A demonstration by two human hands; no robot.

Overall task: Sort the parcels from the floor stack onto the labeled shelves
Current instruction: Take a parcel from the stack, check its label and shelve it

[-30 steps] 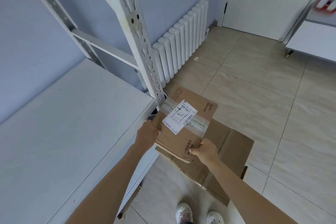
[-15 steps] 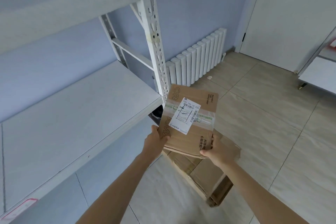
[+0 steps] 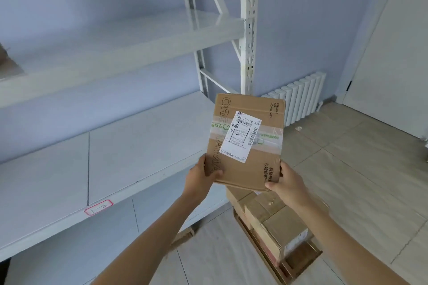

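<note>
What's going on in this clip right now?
A person holds a flat cardboard parcel in both hands, left hand on its left edge, right hand at its lower right corner, shipping label facing up. It is raised beside a white shelf whose front edge carries a red-bordered tag. More parcels sit stacked on the floor below.

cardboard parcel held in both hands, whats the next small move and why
Probably swing the cardboard parcel left and set it on the middle shelf. The left hand and right hand grip its near corners, holding it in the air above the floor stack, with its shipping label facing up. That shelf, tagged by a red-bordered label, lies just to its left.
</note>
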